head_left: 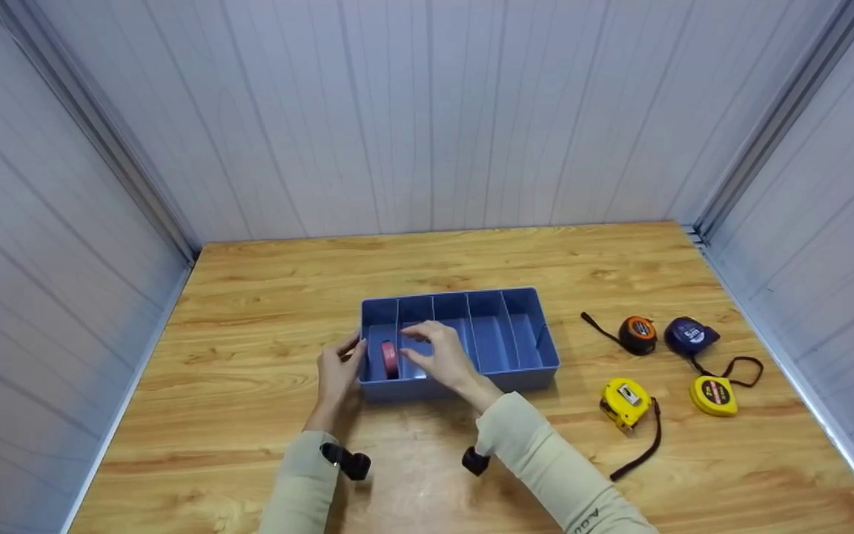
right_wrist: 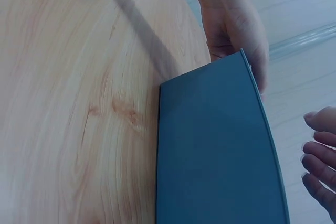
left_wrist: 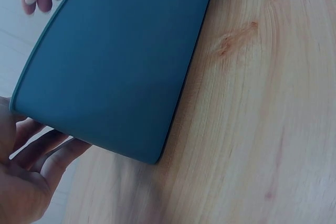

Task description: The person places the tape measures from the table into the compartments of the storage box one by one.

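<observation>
Over the tray, right hand half-spread

Head view: even, bright; pale glare on near tabletop. 2 wrist views: bluish, soft-focused, blurry shadows beside box.

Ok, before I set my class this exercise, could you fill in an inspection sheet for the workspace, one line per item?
Surface: wood-grain table, bare in places.
Job's things: blue five-compartment tray; red object, probably a tape measure, in its leftmost compartment.
Clutter: right of the tray, loose: orange-and-black tape measure, dark blue tape measure, two yellow tape measures; they may belong to the job.
Hands: left hand holds the tray's left end; right hand is above the tray, fingers apart, nothing seen in it.
Cables: nothing seen; the dark cords are tape-measure straps.
Surroundings: pale panelled walls on three sides.
</observation>
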`<state>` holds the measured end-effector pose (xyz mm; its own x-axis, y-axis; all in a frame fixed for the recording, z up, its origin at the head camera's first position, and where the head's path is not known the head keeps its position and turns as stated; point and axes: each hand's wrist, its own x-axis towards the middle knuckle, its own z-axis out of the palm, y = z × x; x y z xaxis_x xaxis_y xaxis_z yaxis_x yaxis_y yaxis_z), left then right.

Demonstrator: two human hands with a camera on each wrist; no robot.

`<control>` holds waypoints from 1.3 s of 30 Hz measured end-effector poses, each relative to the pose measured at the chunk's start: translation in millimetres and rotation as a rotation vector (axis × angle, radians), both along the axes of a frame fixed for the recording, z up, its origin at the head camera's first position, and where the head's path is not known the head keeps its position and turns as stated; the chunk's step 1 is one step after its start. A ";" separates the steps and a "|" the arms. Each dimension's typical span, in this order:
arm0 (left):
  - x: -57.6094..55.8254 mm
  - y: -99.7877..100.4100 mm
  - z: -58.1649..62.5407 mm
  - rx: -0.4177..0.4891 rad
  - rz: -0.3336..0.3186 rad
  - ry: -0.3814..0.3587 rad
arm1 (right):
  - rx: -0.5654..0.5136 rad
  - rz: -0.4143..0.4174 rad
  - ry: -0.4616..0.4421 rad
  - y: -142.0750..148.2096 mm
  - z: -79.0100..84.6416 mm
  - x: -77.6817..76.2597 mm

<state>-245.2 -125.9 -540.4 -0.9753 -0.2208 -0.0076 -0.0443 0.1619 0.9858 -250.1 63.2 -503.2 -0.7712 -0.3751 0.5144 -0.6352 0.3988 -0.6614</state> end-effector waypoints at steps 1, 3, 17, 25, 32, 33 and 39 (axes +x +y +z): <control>-0.1 0.1 -0.1 -0.003 0.001 0.005 | 0.003 0.005 0.000 1.9 0.4 1.2; -0.4 0.0 -0.5 -0.024 0.008 0.022 | 0.017 0.009 0.003 5.9 1.9 3.7; -0.6 -2.0 2.3 -0.115 0.017 0.059 | 0.055 -0.003 0.025 34.4 11.3 16.1; -0.5 -0.5 2.5 -0.076 0.006 0.062 | 0.092 -0.022 0.029 47.2 12.9 26.3; 0.1 -0.6 2.7 -0.076 0.004 0.047 | 0.110 -0.032 0.059 59.5 13.9 34.8; 0.2 -0.7 2.8 -0.071 0.005 0.037 | 0.110 -0.031 0.066 61.2 14.1 35.7; 0.2 -0.1 2.9 -0.046 0.002 0.002 | 0.116 -0.040 0.079 72.2 15.6 43.4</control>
